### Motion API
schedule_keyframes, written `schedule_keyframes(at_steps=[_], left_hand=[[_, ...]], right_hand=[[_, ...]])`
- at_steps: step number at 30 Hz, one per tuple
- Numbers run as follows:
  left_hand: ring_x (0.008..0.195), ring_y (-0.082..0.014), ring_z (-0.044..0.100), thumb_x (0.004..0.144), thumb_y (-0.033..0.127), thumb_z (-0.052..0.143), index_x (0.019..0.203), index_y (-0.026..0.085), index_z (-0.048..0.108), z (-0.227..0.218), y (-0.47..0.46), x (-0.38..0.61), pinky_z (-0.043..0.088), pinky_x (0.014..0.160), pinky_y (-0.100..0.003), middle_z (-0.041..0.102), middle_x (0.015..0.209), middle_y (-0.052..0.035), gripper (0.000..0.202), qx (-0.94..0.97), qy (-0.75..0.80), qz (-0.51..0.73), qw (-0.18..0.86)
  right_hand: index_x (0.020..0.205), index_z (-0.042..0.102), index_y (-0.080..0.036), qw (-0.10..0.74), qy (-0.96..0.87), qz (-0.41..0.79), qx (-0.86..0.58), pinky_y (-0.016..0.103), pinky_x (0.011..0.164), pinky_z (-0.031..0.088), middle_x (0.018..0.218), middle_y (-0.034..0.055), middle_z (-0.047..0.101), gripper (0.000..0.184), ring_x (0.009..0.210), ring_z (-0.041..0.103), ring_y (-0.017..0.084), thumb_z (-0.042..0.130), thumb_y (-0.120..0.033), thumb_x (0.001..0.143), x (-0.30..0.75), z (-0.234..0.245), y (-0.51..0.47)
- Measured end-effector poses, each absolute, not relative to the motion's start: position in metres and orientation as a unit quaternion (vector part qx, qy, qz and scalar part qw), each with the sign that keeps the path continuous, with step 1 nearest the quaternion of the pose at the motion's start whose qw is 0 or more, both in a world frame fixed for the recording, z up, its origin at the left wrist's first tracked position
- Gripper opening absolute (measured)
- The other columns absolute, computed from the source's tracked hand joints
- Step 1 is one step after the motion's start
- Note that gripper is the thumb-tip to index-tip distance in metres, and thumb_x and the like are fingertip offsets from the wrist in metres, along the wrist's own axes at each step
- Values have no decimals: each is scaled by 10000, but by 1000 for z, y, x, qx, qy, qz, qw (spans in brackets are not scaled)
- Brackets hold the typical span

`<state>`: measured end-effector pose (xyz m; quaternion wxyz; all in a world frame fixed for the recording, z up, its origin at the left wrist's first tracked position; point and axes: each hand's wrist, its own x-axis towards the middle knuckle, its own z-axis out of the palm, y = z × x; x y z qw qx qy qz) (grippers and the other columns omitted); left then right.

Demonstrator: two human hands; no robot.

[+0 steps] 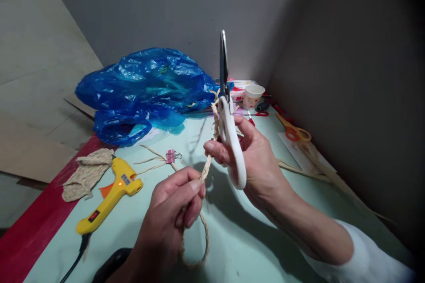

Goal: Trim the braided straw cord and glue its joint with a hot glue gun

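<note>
My left hand (174, 210) pinches a braided straw cord (206, 169) between thumb and fingers; the cord loops down below the hand and runs up behind the scissors. My right hand (255, 157) grips white-handled scissors (228, 124) whose steel blades point straight up, closed. The two hands are close together above the pale green table (133, 230).
A yellow glue gun (111, 194) with a lit lamp lies left, beside a woven straw piece (88, 172). A pink binder clip (171, 156) holds straw strands. A blue plastic bag (146, 88) sits at the back, a paper cup (254, 95) and orange scissors (294, 132) to the right.
</note>
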<state>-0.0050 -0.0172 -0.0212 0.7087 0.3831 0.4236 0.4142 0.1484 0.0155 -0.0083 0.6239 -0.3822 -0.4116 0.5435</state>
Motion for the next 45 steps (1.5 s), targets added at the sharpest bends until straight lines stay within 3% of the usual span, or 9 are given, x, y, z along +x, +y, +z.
schedule_keyframes(at_steps=[4, 8, 18, 26, 33, 39, 45], left_hand=[[477, -66, 378, 841, 315, 674, 790, 180, 666, -19, -19, -2, 295, 482, -184, 607, 586, 16, 144, 395, 424, 428, 693], [478, -73, 494, 817, 220, 714, 845, 214, 667, -19, -18, -1, 387, 477, -169, 625, 603, 42, 55, 422, 449, 472, 631], [371, -46, 487, 890, 249, 658, 777, 164, 686, -20, -16, 0, 381, 385, -142, 621, 563, 30, 145, 343, 410, 422, 732], [376, -73, 499, 923, 300, 588, 784, 170, 666, -20, -18, 1, 404, 385, -177, 645, 597, 15, 205, 368, 434, 397, 720], [420, -29, 234, 899, 327, 589, 828, 165, 661, -17, -19, 4, 187, 422, -166, 554, 558, 42, 191, 405, 466, 398, 679], [446, -72, 218, 862, 341, 601, 683, 199, 555, -20, -19, 4, 179, 417, -197, 345, 491, 88, 233, 458, 499, 405, 614], [454, -85, 246, 780, 313, 655, 593, 220, 475, -19, -15, 8, 191, 421, -227, 319, 515, 84, 276, 501, 534, 404, 548]], right_hand=[[956, 555, -243, 618, -411, 547, -386, 182, 541, 456, 683, -90, 598, 472, 576, 536, 68, 890, -192, 627, 146, -6, 12], [950, 552, -232, 600, -406, 559, -404, 173, 523, 440, 624, -87, 594, 492, 567, 521, 73, 898, -187, 603, 144, -2, 9], [926, 555, -230, 588, -377, 556, -450, 152, 420, 446, 557, -105, 604, 508, 449, 507, 57, 893, -137, 559, 142, 4, 10], [916, 553, -237, 576, -380, 556, -464, 172, 420, 446, 566, -89, 628, 520, 457, 551, 81, 903, -182, 535, 142, 5, 11], [902, 550, -231, 571, -378, 571, -452, 177, 458, 455, 569, -91, 622, 533, 484, 531, 75, 914, -197, 515, 143, 1, 15], [922, 568, -217, 561, -393, 568, -457, 169, 478, 436, 593, -88, 627, 522, 502, 512, 63, 906, -169, 528, 141, -1, 11], [928, 552, -220, 563, -397, 564, -455, 176, 485, 414, 592, -97, 596, 511, 505, 485, 62, 889, -146, 552, 140, -2, 12]])
